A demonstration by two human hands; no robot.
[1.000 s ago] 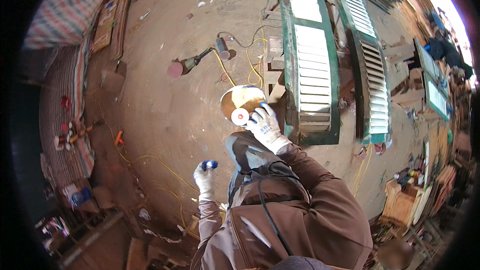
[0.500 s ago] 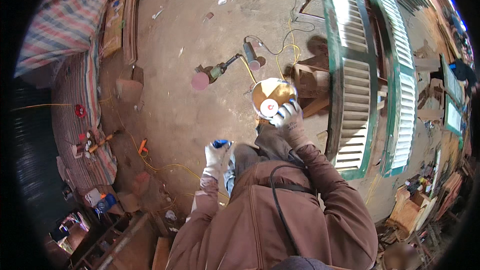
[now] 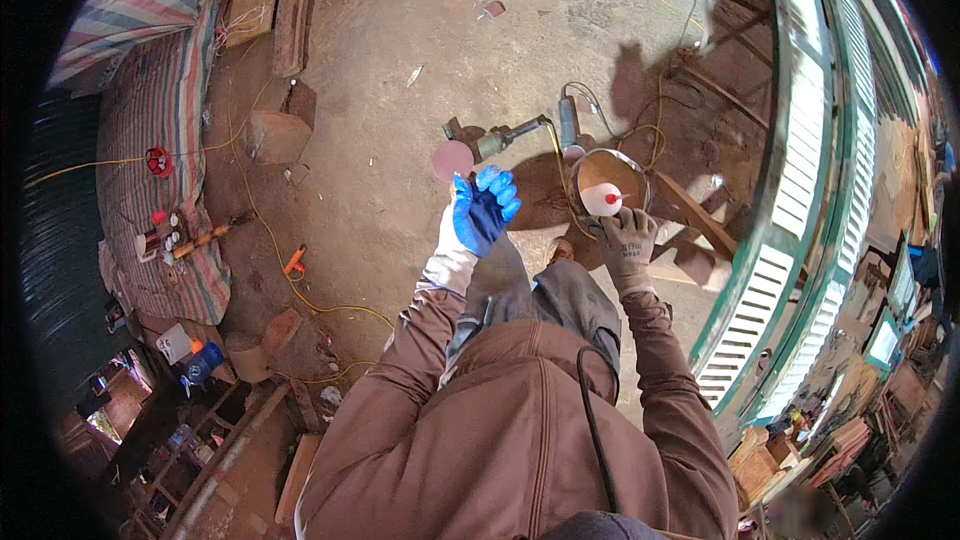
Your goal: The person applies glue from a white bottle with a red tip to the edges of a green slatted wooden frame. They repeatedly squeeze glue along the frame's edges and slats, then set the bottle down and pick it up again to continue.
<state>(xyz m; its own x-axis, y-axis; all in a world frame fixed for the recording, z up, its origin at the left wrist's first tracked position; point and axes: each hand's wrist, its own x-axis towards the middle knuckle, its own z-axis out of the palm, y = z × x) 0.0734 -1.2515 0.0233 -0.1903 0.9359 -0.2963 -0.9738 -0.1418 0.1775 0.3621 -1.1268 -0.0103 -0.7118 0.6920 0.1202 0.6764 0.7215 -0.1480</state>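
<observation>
My right hand [image 3: 630,243], in a dark work glove, grips the near rim of a round bucket [image 3: 640,178] with a brown inside. Within it stands a white bottle [image 3: 600,201] with a red nozzle tip. My left hand [image 3: 483,212], in a white glove with a blue coated palm, is raised with the palm showing and the fingers loosely curled and apart; nothing lies in it. Just beyond it on the floor is a power sander [image 3: 490,145] with a pink round disc [image 3: 453,161]. A second power tool [image 3: 569,122] rests beyond the bucket.
Green louvred shutters [image 3: 750,340] stand along the right side. A yellow cord [image 3: 340,309] crosses the floor at the left, near an orange-handled tool [image 3: 295,260]. Striped sheeting [image 3: 150,210] hangs and spreads at far left. Timber boards [image 3: 297,10] lie at the back left.
My left hand has risen forward and turned its palm into view. My right hand still holds the bucket, now farther right in the picture. The surroundings have shifted as my head moved.
</observation>
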